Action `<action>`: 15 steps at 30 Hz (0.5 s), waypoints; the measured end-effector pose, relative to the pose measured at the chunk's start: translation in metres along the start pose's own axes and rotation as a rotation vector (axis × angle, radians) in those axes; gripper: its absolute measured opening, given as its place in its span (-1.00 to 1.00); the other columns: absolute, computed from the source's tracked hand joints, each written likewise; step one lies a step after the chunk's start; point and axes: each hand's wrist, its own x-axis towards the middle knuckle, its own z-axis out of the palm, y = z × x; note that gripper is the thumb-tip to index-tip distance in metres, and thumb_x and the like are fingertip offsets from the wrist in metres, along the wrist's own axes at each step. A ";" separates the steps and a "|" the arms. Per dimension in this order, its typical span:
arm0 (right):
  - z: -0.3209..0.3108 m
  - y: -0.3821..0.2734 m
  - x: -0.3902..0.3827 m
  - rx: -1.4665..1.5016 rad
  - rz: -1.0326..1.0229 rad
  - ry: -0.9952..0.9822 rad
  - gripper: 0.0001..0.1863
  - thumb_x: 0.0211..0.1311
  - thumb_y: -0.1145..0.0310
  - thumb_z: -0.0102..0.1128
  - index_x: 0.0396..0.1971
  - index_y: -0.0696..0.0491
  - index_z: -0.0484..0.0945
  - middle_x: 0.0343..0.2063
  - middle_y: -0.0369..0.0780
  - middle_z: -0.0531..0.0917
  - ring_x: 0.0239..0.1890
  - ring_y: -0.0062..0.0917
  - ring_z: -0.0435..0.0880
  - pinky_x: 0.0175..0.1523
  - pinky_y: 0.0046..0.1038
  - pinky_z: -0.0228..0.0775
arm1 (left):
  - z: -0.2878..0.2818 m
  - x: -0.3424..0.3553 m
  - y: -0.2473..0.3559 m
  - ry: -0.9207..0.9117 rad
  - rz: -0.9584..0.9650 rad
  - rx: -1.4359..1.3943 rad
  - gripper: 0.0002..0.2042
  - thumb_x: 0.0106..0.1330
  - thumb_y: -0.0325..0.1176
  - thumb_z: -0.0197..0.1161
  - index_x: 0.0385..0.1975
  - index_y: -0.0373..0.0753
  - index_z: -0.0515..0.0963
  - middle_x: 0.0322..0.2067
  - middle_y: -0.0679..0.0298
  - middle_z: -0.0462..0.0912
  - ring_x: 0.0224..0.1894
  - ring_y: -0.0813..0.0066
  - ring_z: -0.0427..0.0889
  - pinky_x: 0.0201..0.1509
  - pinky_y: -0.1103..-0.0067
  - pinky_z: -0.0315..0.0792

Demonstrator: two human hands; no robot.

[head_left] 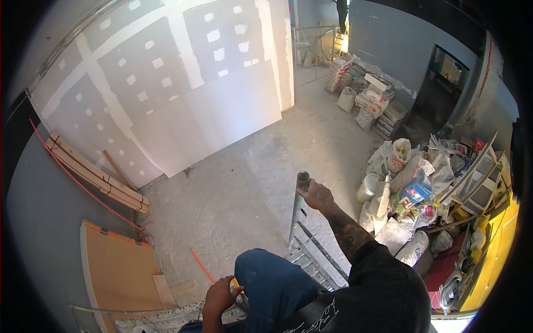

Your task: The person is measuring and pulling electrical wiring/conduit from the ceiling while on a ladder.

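Observation:
My right hand [317, 195] is closed round the upper end of an upright grey metal scaffold tube [296, 213], just below its hollow top. The bare right forearm reaches forward from a black sleeve. Beside my bent knee in blue trousers [272, 275], my left hand [221, 298] is curled, its fingertips near the knee. A small yellow-orange thing [238, 286] shows at those fingers; I cannot make out what it is. Below my right arm, metal scaffold bars [319, 250] slope down. A pale, spattered platform [183, 315] lies under me at the lower left.
Half-plastered drywall [205, 105] stands ahead. Wooden planks [100, 175] and a brown board [122, 266] lean at left. Bags, buckets and rubbish [411, 188] are heaped at right; stacked sacks [375, 102] stand farther back. A person [342, 14] is on a ladder at the far end.

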 end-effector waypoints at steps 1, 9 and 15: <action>0.000 0.000 0.000 0.000 0.000 -0.001 -0.41 0.29 -0.10 0.21 -0.01 0.16 0.51 -0.14 0.04 0.73 -0.02 -0.06 0.71 0.12 -0.08 0.49 | 0.000 0.000 0.000 0.001 0.004 -0.005 -0.38 0.33 0.15 0.27 0.15 -0.27 0.53 0.01 -0.03 0.67 0.07 -0.01 0.64 0.15 0.24 0.51; 0.000 -0.001 0.000 -0.019 0.011 0.006 -0.42 0.29 -0.09 0.22 -0.01 0.16 0.51 -0.14 0.03 0.73 -0.02 -0.07 0.71 0.12 -0.11 0.49 | 0.000 0.005 0.000 0.019 0.030 -0.012 -0.39 0.32 0.15 0.28 0.14 -0.28 0.54 -0.01 -0.03 0.67 0.06 -0.02 0.64 0.14 0.24 0.51; -0.004 -0.008 -0.003 -0.005 0.010 0.006 -0.44 0.29 -0.07 0.23 -0.01 0.15 0.52 -0.16 0.02 0.74 -0.02 -0.09 0.72 0.11 -0.12 0.50 | -0.002 0.007 0.000 -0.002 0.018 -0.002 -0.39 0.33 0.15 0.26 0.15 -0.27 0.53 -0.02 -0.04 0.67 0.05 -0.01 0.64 0.13 0.24 0.51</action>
